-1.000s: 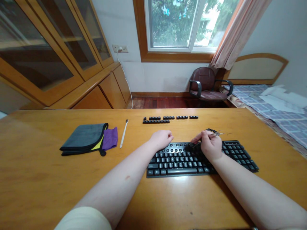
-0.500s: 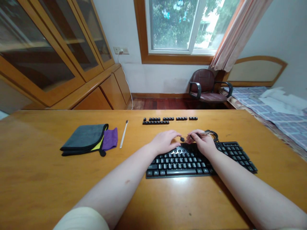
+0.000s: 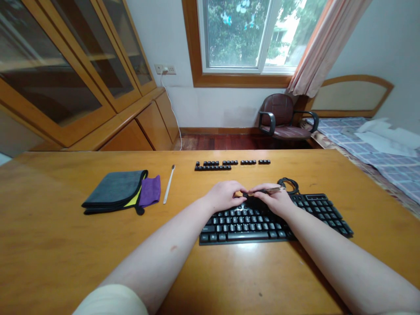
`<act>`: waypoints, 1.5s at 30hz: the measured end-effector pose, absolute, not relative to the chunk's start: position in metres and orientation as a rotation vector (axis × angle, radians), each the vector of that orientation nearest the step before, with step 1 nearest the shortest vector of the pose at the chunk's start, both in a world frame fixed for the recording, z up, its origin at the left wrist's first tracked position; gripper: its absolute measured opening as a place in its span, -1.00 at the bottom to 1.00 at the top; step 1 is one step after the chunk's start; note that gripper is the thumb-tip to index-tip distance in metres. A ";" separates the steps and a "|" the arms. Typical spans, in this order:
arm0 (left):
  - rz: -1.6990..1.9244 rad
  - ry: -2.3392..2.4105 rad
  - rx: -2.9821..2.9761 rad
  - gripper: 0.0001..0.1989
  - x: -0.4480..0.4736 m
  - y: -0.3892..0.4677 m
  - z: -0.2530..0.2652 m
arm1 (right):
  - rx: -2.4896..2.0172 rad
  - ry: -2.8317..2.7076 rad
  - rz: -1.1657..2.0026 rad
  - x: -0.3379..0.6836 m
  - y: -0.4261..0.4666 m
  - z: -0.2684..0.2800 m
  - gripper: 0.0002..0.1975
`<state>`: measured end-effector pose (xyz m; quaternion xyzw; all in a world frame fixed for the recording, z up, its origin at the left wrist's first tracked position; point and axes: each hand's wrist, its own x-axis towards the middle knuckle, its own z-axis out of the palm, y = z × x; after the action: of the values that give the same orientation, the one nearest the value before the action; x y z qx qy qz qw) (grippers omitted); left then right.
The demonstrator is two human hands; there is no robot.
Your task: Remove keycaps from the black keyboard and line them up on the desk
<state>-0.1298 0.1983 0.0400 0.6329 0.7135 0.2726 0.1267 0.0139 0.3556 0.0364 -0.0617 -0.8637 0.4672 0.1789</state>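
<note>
A black keyboard (image 3: 252,235) lies in front of me, with bare spots along its upper rows partly covered by my hands. Over its back edge, my left hand (image 3: 227,195) pinches a small black keycap (image 3: 245,194) between thumb and fingertips. My right hand (image 3: 274,199) is closed around a slim keycap puller (image 3: 274,190), whose tip reaches the keycap. Behind the hands, removed keycaps (image 3: 213,168) stand in two rows on the wooden table.
On the left are a folded grey cloth (image 3: 114,188), a purple cloth (image 3: 150,191) and a white toothbrush (image 3: 168,186). The coiled keyboard cable (image 3: 289,185) lies behind the keyboard at right. An armchair (image 3: 278,114) stands beyond the table (image 3: 82,262).
My left fingers have closed on the keycap, which hung at the puller's wire tip before. My right hand has moved slightly left and down with the puller.
</note>
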 end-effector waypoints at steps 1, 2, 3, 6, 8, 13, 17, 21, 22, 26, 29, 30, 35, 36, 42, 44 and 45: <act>0.799 2.074 1.856 -0.72 -0.130 0.198 0.040 | -0.152 -2.440 1.321 0.014 0.355 0.037 -0.83; 0.806 2.074 1.867 -0.72 -0.130 0.198 0.039 | -0.125 -2.437 1.327 0.014 0.355 0.037 -0.83; 0.806 2.080 1.874 -0.72 -0.130 0.198 0.039 | -0.099 -2.432 1.342 0.014 0.355 0.037 -0.83; 0.760 2.138 1.854 -0.69 -0.130 0.198 0.038 | -0.078 -2.436 1.399 0.014 0.353 0.036 -0.83; 0.747 2.168 1.818 -0.66 -0.130 0.199 0.037 | -0.101 -2.447 1.401 0.014 0.351 0.035 -0.83; 0.910 2.065 1.674 -0.68 -0.133 0.200 0.039 | -0.138 -2.416 1.315 0.015 0.351 0.035 -0.81; 1.119 1.929 1.473 -0.76 -0.137 0.202 0.036 | -0.049 -2.477 1.233 0.016 0.351 0.036 -0.84; 1.319 1.826 1.278 -0.76 -0.140 0.205 0.029 | 0.062 -2.392 1.205 0.019 0.349 0.035 -0.84; 1.365 1.784 1.235 -0.76 -0.140 0.205 0.028 | 0.045 -2.339 1.193 0.020 0.349 0.035 -0.82; 1.447 1.570 1.091 -0.75 -0.142 0.206 0.026 | -0.086 -2.258 1.044 0.022 0.352 0.033 -0.75; 1.402 1.476 1.035 -0.73 -0.144 0.205 0.028 | -0.088 -2.454 0.824 0.019 0.351 0.037 -0.75; 1.392 1.459 1.031 -0.72 -0.144 0.205 0.028 | -0.086 -2.522 0.761 0.017 0.350 0.040 -0.72; 1.445 1.428 1.038 -0.70 -0.145 0.205 0.028 | -0.018 -2.723 0.574 -0.001 0.340 0.058 -0.74; 1.480 1.436 1.033 -0.70 -0.146 0.206 0.027 | 0.007 -2.728 0.551 -0.007 0.341 0.063 -0.78; 1.550 1.855 0.925 -0.79 -0.148 0.213 0.016 | -0.289 -2.587 0.488 -0.062 0.372 0.095 -0.79; 1.408 2.009 1.036 -0.83 -0.147 0.213 0.015 | -0.467 -2.636 0.471 -0.084 0.380 0.093 -0.79; 1.326 2.049 1.113 -0.83 -0.146 0.212 0.015 | -0.532 -2.691 0.460 -0.092 0.382 0.089 -0.79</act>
<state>-0.1461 0.2125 0.0146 0.4041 0.7438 0.4813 0.2275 -0.0922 0.3817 0.0887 -0.1881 -0.9518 0.1627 0.1792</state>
